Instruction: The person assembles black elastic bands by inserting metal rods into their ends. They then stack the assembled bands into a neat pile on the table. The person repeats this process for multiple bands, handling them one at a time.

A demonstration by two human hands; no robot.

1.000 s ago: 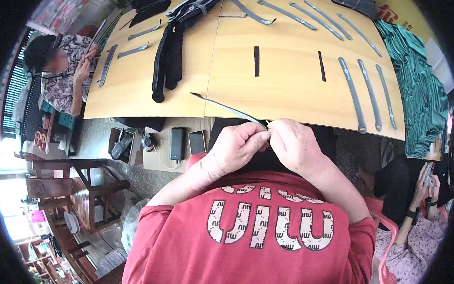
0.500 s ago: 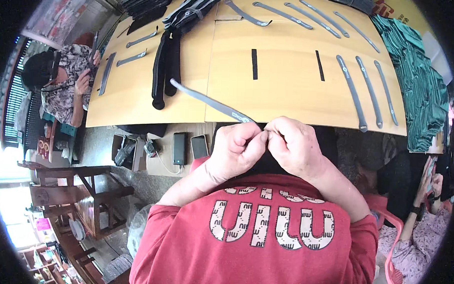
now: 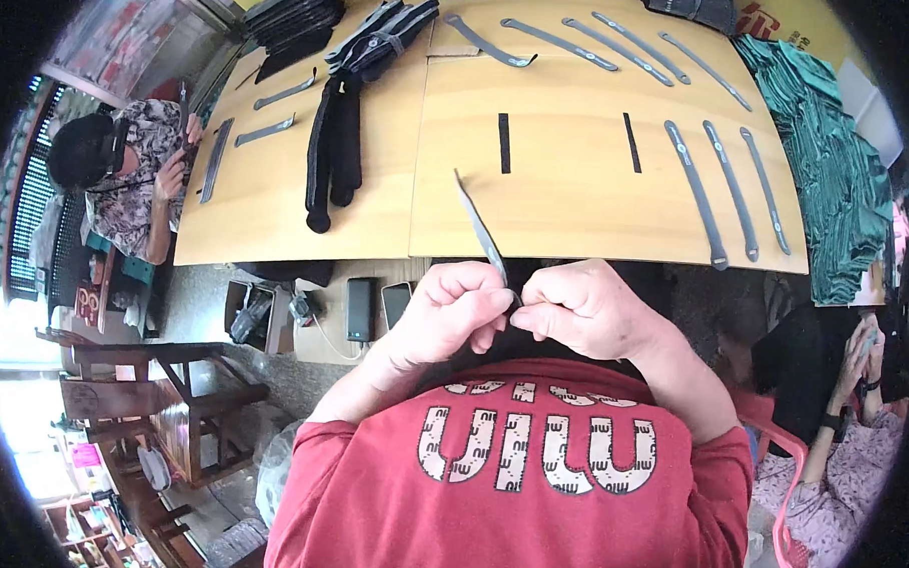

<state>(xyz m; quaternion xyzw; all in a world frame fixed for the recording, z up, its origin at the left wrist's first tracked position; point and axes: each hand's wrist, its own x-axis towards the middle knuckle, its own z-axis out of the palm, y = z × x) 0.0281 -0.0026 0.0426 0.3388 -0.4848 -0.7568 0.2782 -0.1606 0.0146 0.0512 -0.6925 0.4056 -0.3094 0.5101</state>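
In front of my chest, just off the table's near edge, my left hand (image 3: 454,309) pinches a narrow grey strap (image 3: 482,233). Its free length stands up and slants away over the yellow table (image 3: 377,216). Close beside it, my right hand (image 3: 586,311) is closed, thumb against fingers, at the strap's dark lower end between the two hands. The fingers hide most of that end. Two short black strips (image 3: 504,144) lie apart on the table beyond my hands. Three grey straps (image 3: 730,189) rest side by side at the right.
More grey straps (image 3: 589,50) lie along the far side. A bundle of black straps (image 3: 337,145) and dark stacks (image 3: 296,16) sit at the back left, green folded fabric (image 3: 827,162) at the right. A co-worker (image 3: 133,173) sits left; another person's hands (image 3: 860,358) show at right.
The strap has swung from pointing far left to standing more upright. Both hands have come slightly nearer to me, and the right hand has turned, its thumb now lying toward the left hand.
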